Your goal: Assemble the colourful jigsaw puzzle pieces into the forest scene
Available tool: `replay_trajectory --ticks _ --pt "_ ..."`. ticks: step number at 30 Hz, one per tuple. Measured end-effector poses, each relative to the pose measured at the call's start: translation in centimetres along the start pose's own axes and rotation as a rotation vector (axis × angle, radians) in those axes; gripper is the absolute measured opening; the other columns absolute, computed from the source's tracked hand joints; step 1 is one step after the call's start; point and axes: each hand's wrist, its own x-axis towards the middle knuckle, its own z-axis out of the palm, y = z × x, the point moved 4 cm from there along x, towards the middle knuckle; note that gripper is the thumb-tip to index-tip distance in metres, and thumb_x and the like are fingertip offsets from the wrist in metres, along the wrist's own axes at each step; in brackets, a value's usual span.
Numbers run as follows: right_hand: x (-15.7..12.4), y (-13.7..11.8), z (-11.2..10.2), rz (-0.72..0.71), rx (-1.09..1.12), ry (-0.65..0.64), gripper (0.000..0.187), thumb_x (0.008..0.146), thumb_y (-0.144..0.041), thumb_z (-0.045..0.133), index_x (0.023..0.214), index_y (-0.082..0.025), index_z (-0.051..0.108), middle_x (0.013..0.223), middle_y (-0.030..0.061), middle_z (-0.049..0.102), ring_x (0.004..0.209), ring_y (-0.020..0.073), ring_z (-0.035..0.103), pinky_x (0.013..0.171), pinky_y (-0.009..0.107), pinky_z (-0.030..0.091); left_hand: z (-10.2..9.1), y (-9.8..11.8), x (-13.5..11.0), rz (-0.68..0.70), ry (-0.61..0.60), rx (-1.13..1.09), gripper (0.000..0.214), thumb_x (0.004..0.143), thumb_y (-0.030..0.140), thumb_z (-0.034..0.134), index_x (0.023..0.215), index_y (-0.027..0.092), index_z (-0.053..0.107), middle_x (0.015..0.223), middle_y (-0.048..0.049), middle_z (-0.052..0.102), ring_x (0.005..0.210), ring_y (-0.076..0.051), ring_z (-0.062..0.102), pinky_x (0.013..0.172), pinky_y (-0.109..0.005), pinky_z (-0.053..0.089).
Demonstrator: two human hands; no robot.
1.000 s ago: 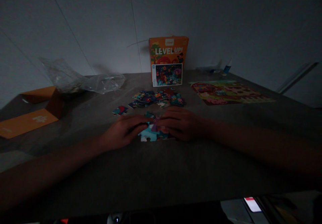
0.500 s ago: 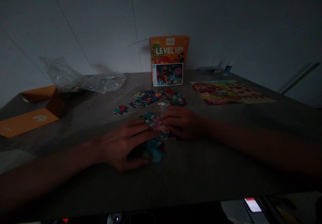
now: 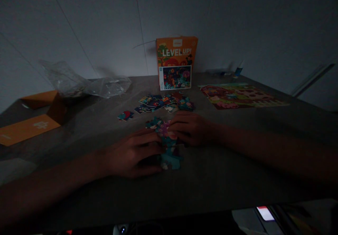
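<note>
The scene is dim. My left hand (image 3: 132, 154) lies on the grey table (image 3: 200, 182), fingers curled round a teal puzzle piece (image 3: 171, 160) at its fingertips. My right hand (image 3: 188, 127) rests fingers-down on a small joined cluster of teal and pink pieces (image 3: 162, 128), pressing on its right side. The teal piece touches the cluster's lower edge. A pile of loose puzzle pieces (image 3: 165, 103) lies just beyond both hands, and a lone piece (image 3: 126, 115) sits to the left of it.
An orange "LEVEL UP!" puzzle box (image 3: 176, 62) stands against the wall. A finished puzzle (image 3: 239, 97) lies at the right. Crumpled clear plastic bags (image 3: 84, 83) and an orange box lid (image 3: 29, 117) sit at the left. A small bottle (image 3: 237, 73) stands by the wall.
My left hand pulled toward me with the teal piece, then slid it right against the cluster's lower edge. My right hand stayed on the cluster.
</note>
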Motion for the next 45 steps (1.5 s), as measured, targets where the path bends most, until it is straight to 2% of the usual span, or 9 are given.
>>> replay_trajectory --ticks 4,7,12,17,26,31,36,42,45 --pt "0.0 0.0 -0.1 0.016 0.018 -0.006 0.019 0.101 -0.022 0.055 0.105 -0.011 0.069 0.096 0.0126 0.073 0.09 0.0212 0.064 0.081 0.037 0.055 0.1 0.3 0.1 -0.022 0.022 0.01 0.023 0.096 0.028 0.068 0.115 0.016 0.068 0.108 -0.0102 0.071 0.103 -0.022 0.068 0.1 -0.035 0.055" --pt "0.0 0.0 -0.1 0.031 0.032 -0.027 0.019 0.101 -0.021 0.054 0.107 -0.012 0.069 0.097 0.0121 0.074 0.093 0.0213 0.065 0.083 0.037 0.055 0.1 0.6 0.1 0.004 0.026 0.029 0.023 0.097 0.026 0.067 0.118 0.015 0.067 0.117 -0.0111 0.072 0.11 -0.023 0.069 0.108 -0.038 0.052" --pt "-0.1 0.2 0.0 0.043 0.015 -0.041 0.019 0.101 -0.021 0.054 0.109 -0.014 0.069 0.099 0.0111 0.074 0.093 0.0207 0.065 0.085 0.038 0.055 0.1 0.9 0.3 -0.021 -0.006 0.045 0.021 0.098 0.027 0.065 0.116 0.016 0.067 0.12 -0.0096 0.073 0.111 -0.023 0.068 0.107 -0.039 0.053" --pt "-0.2 0.3 0.1 0.03 0.029 -0.036 0.019 0.101 -0.021 0.054 0.111 -0.013 0.069 0.1 0.0118 0.074 0.093 0.0209 0.064 0.084 0.037 0.054 0.0 1.1 0.7 -0.033 -0.026 0.051 0.027 0.099 0.027 0.064 0.124 0.016 0.066 0.12 -0.01 0.073 0.111 -0.024 0.068 0.104 -0.04 0.055" --pt "-0.2 0.4 0.2 0.059 0.052 -0.038 0.018 0.101 -0.021 0.054 0.108 -0.014 0.069 0.097 0.0114 0.073 0.092 0.0212 0.063 0.083 0.037 0.053 0.1 0.8 0.3 -0.001 -0.004 0.061 0.029 0.096 0.028 0.067 0.122 0.016 0.066 0.123 -0.0124 0.071 0.118 -0.026 0.066 0.113 -0.044 0.049" --pt "-0.4 0.7 0.4 0.069 0.11 -0.037 0.017 0.099 -0.019 0.055 0.104 -0.013 0.069 0.098 0.0127 0.073 0.093 0.0216 0.065 0.082 0.036 0.054 0.2 0.5 0.2 -0.027 -0.033 0.071 0.035 0.096 0.029 0.065 0.128 0.015 0.063 0.137 -0.0161 0.064 0.129 -0.029 0.06 0.115 -0.046 0.047" --pt "-0.5 0.8 0.5 0.09 0.107 -0.064 0.015 0.098 -0.02 0.056 0.102 -0.014 0.07 0.098 0.0117 0.072 0.094 0.0207 0.066 0.084 0.035 0.054 0.4 0.5 0.4 -0.032 -0.065 0.033 0.032 0.096 0.028 0.065 0.125 0.014 0.064 0.127 -0.015 0.07 0.119 -0.028 0.065 0.114 -0.047 0.048" --pt "-0.3 0.8 0.4 0.079 0.112 -0.037 0.013 0.097 -0.017 0.057 0.099 -0.013 0.07 0.097 0.0118 0.073 0.092 0.0209 0.066 0.082 0.035 0.055 0.2 0.6 0.6 -0.027 -0.069 0.017 0.034 0.097 0.026 0.064 0.131 0.019 0.064 0.138 -0.0126 0.066 0.129 -0.028 0.061 0.119 -0.048 0.041" --pt "-0.3 0.8 0.5 0.078 0.115 -0.035 0.013 0.097 -0.018 0.057 0.099 -0.014 0.07 0.097 0.0111 0.073 0.092 0.0204 0.066 0.082 0.035 0.055 0.2 0.6 0.7 -0.04 -0.048 0.0 0.034 0.096 0.028 0.066 0.129 0.019 0.065 0.135 -0.0127 0.067 0.126 -0.028 0.063 0.118 -0.048 0.041"
